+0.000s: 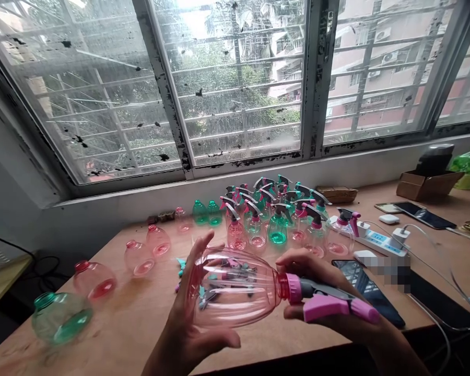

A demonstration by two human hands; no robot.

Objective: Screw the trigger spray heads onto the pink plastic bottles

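— Held where?
— Above the near edge of the table (141,329), between both hands; pink bottle (235,292) turned on its side

— Lying which way?
— Long axis left to right, almost level; round base toward the left hand (188,318), narrow neck toward the right hand (317,284)

— Gripped how?
— Left hand cupped round the belly from the base end, fingers spread wide, thumb underneath; right hand clamped on the neck and the spray head (329,305), fingers curled over the pink collar, trigger jutting off to the right

— Nearer to the neck?
— Right hand, directly on it; left hand well back on the body

— Made of what?
— Thin clear pink plastic, glossy, ribbed lengthwise, bulging at the belly and tapering to the neck; see-through enough to show the loose parts (182,266) on the table behind; spray head of hard matt plastic, grey on top, pink at trigger and collar

— Collar tight on the neck?
— Cannot tell; thread hidden under the collar and the fingers

— And around?
— Green bottle (60,318) and bare pink bottles (95,279) lying off to the left, no heads on; capped bottles (278,219) standing upright farther back, below the window (235,78); phone (370,292) just beside the right hand, power strip (379,241) beyond it
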